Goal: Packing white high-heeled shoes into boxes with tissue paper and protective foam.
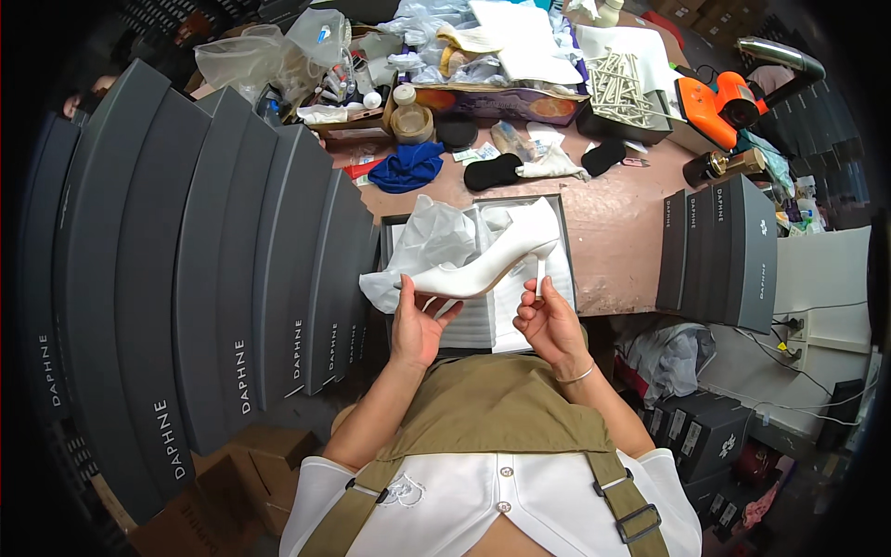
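A white high-heeled shoe (483,260) is held up between my two hands, its pointed toe to the left and its heel to the right. My left hand (419,323) grips the toe end, thumb in front and fingers below. With thumb and fingertips, my right hand (549,320) pinches the lower end of the slim heel. Beneath the shoe lies an open dark grey shoebox (568,269) lined with white wrapping. Crumpled white tissue paper (429,237) rises from its left part.
Tall stacks of dark shoeboxes (148,278) stand on the left, with more shoeboxes (719,251) at right. Across the pink table's back are a blue cloth (406,167), black pads (493,173), a purple carton (497,104), a tray of metal pins (620,88) and an orange tool (710,102).
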